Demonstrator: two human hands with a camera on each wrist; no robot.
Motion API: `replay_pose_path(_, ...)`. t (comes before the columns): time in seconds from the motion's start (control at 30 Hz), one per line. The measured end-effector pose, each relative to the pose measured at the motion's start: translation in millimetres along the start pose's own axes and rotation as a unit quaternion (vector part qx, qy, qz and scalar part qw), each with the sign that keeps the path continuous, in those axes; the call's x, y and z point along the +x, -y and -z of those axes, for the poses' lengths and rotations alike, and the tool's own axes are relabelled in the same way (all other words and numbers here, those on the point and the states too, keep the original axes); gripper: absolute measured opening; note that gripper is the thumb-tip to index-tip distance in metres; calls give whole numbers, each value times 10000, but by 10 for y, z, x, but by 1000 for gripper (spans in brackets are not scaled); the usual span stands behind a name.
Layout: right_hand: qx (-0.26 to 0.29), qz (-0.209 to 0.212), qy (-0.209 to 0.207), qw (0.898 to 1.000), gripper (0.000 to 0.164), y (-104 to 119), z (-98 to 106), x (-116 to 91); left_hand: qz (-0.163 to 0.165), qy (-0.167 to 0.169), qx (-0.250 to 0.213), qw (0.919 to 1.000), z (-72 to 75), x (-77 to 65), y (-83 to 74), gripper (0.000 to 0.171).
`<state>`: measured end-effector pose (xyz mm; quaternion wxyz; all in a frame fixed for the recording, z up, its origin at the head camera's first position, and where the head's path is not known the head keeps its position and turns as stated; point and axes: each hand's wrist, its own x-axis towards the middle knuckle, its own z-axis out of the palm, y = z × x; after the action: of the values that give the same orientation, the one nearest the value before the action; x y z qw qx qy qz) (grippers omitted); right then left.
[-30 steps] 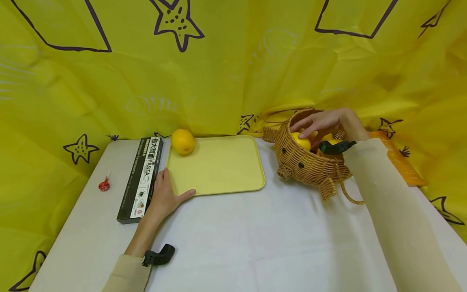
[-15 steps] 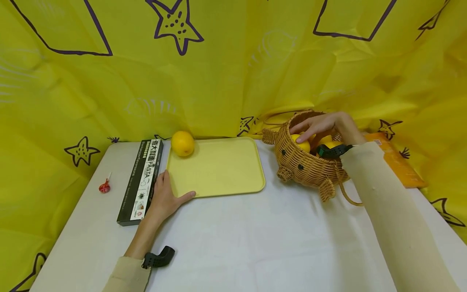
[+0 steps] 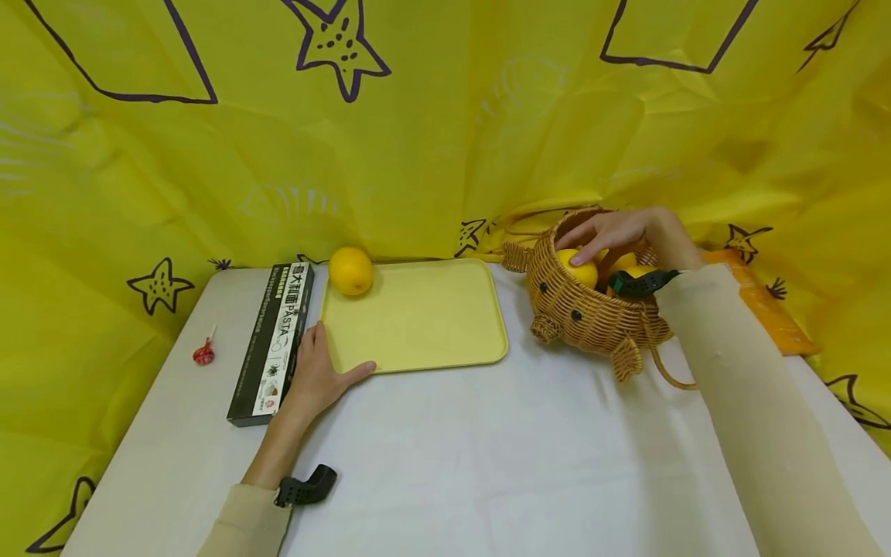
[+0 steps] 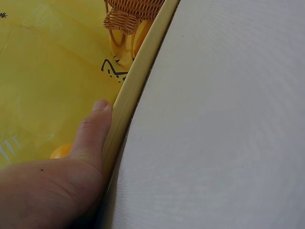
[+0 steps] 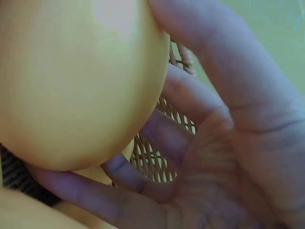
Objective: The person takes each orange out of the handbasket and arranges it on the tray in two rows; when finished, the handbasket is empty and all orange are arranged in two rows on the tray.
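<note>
1 fruit (image 3: 585,276) sits in the basket (image 3: 557,305), thumb and fingers of the right hand (image 3: 614,234) curled round it; the left hand (image 3: 320,377), fingers apart, touches the tray (image 3: 431,321). Grasping seems the step in hand; a lift upward looks called for next. Some right fingertips vanish behind it, and the half-hidden other fruit (image 5: 24,214) defies counting.

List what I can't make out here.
Head: fruit count in the wicker pig basket, blocked by wall and right hand.
Head: part of the orange packet, hidden by the right sleeve.
Head: finest print on the pasta box, too small.
Left wrist: most of a yellow fruit, hidden by the left hand.
Right wrist: top of the held fruit, cut by the upper edge.
</note>
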<state>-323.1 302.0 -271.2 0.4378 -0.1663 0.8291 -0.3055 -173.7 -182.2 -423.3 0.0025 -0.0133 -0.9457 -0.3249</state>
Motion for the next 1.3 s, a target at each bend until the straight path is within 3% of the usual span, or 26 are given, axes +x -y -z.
replay_pose_path(0.23, 239, 214, 6, 9995, 67, -73, 121, -118, -27, 29, -33, 10000, -32, 21, -23, 117)
replay_pose_path(0.43, 389, 516, -464, 9968, 55, -167, 224, -343, -54, 42, -19, 10000, -51, 21, -43, 116)
replay_pose_path(0.5, 489, 739, -655, 9939, 45, -205, 258, -418, -80, 29, 4, 10000, -48, 23, -46, 116)
replay_pose_path(0.6, 871, 1448, -837, 9821, 38, -228, 286, -505, -97, 8, 48, 9999, -39, 27, -43, 116)
replay_pose_path(0.67, 1443, 2136, -750, 9633, 41, -202, 290, -527, -102, 0, 63, 9999, -31, 27, -36, 116)
replay_pose_path(0.8, 2600, 3385, -545, 9027, 42, -41, 237, -502, -108, -25, 52, 9999, -19, 15, -25, 117)
replay_pose_path(0.87, 2874, 3741, -625, 8795, 42, 82, 185, -475, -110, -43, 45, 9999, -14, 7, -23, 117)
replay_pose_path(1.03, 3344, 4186, -1265, 8348, 41, 447, -43, -393, -92, -69, 10, 9999, -23, -8, -14, 115)
replay_pose_path(1.2, 3914, 4625, -1792, 7751, 45, 802, -357, -237, -135, -94, 10, 9999, -40, 3, -12, 114)
replay_pose_path(1.3, 4097, 4715, -1917, 7570, 48, 956, -520, -125, -116, -93, 30, 9999, -54, 13, -10, 114)
